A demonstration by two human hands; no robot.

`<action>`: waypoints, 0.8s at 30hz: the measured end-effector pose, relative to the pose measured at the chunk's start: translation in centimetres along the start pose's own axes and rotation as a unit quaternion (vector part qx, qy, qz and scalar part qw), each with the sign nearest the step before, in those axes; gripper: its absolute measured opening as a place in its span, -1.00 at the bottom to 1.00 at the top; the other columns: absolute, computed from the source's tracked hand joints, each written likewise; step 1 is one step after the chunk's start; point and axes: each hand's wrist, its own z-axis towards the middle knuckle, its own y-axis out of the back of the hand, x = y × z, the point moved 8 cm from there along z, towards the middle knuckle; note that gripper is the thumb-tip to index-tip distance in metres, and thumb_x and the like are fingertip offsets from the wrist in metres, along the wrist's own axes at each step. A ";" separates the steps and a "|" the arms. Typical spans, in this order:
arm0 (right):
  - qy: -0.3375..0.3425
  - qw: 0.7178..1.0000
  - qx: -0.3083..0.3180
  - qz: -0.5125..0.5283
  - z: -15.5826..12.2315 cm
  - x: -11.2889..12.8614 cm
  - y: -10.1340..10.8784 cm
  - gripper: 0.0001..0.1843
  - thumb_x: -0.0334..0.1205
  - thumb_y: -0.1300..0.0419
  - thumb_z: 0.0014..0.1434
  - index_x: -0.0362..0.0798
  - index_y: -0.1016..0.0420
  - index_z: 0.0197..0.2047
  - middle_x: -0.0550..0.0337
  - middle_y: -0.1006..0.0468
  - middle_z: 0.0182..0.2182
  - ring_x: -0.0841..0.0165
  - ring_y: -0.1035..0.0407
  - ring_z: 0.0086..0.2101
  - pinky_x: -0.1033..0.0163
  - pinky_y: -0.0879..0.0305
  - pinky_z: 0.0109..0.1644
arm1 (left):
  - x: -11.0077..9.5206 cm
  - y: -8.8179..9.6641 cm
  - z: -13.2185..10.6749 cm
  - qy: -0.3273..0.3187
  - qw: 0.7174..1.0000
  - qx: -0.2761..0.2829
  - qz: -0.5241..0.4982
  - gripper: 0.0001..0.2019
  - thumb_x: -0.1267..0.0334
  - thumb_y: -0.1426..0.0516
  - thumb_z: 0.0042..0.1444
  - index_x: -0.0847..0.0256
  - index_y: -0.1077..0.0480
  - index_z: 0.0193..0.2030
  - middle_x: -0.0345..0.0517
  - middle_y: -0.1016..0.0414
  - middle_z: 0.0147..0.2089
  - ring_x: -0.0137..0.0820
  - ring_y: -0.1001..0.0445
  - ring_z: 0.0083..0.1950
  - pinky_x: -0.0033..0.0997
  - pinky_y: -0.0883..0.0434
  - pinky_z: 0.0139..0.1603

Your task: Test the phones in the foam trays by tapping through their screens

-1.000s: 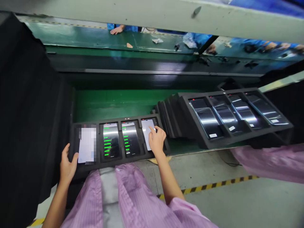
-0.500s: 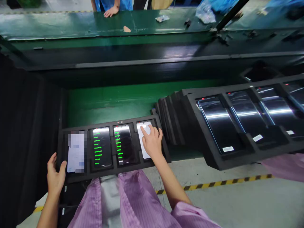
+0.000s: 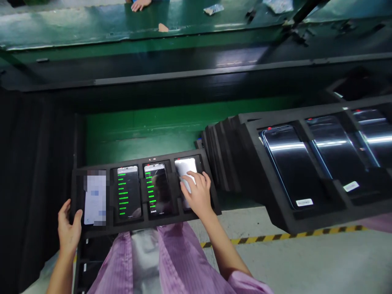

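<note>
A black foam tray (image 3: 128, 227) lies low in front of me, with phones in its slots. My left hand (image 3: 70, 228) grips its left edge, thumb on the front side. Above the rightmost phone (image 3: 184, 166), whose screen is pale, my right hand (image 3: 197, 191) is spread with bent fingers over the glass; whether the fingertips touch is hard to tell. Two middle phones, the left one (image 3: 134, 192) and the right one (image 3: 159, 185), show green text lines on dark screens. The leftmost phone (image 3: 95, 200) has a light screen, partly pixelated.
To the right stands a stack of black foam trays (image 3: 226, 151), its top one holding dark phones (image 3: 290, 163) with white labels. Beyond is a green bench (image 3: 101, 28), where another person's hand (image 3: 141, 5) rests. Black-yellow floor tape (image 3: 260, 240) runs below.
My right hand has drawn down the rightmost phone, and its extended index finger has bent in. That phone's screen now looks greyer towards the bottom. My view has shifted slightly; the left hand keeps its hold.
</note>
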 end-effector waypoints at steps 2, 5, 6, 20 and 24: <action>-0.021 0.999 -0.033 0.020 -0.2 -0.6 0.6 -0.81 -0.21 -0.01 0.23 -0.02 -0.41 -0.32 0.16 -0.48 -0.30 0.35 -0.29 -0.22 0.09 0.03 0.15 | 0.0 0.0 0.0 -0.001 1.000 -0.001 0.001 -0.45 0.08 -0.10 -0.07 0.10 -0.21 0.11 -0.10 -0.25 0.21 -0.15 -0.18 0.26 -0.07 -0.13 0.28; -0.048 0.996 -0.071 0.026 -0.8 -1.3 1.3 -0.77 -0.21 0.01 0.24 -0.03 -0.36 -0.42 0.20 -0.48 -0.40 0.39 -0.31 -0.30 0.13 0.00 0.12 | 0.2 -0.2 -0.1 -0.007 1.000 0.006 -0.003 -0.46 0.08 -0.09 -0.05 0.10 -0.20 0.12 -0.10 -0.25 0.21 -0.16 -0.20 0.25 -0.08 -0.14 0.27; -0.052 0.995 -0.080 0.022 -1.1 -1.4 1.5 -0.76 -0.22 0.01 0.25 -0.03 -0.35 -0.43 0.21 -0.47 -0.42 0.39 -0.30 -0.32 0.13 -0.01 0.10 | 0.2 -0.3 -0.1 -0.010 1.000 0.009 -0.006 -0.47 0.08 -0.09 -0.04 0.11 -0.20 0.12 -0.10 -0.24 0.21 -0.16 -0.20 0.24 -0.08 -0.15 0.27; -0.017 0.989 -0.139 0.038 -4.2 4.4 0.2 -0.83 -0.27 0.04 0.25 -0.06 -0.33 -0.32 0.17 -0.45 -0.39 0.37 -0.28 -0.30 0.14 -0.07 0.03 | 0.6 -1.8 0.6 -0.076 0.993 0.070 -0.050 -0.46 0.20 -0.07 0.02 0.17 -0.15 0.18 0.03 -0.21 0.21 -0.21 -0.19 0.24 -0.16 -0.09 0.28; 0.108 0.986 -0.056 0.114 -3.7 12.0 -3.3 -0.80 -0.30 0.05 0.25 -0.06 -0.39 -0.25 0.17 -0.46 -0.36 0.39 -0.30 -0.27 0.13 -0.04 0.08 | 0.7 -2.1 0.5 -0.069 0.989 0.101 -0.078 -0.39 0.26 -0.10 -0.02 0.14 -0.08 0.23 0.02 -0.12 0.28 -0.21 -0.13 0.28 -0.16 -0.08 0.29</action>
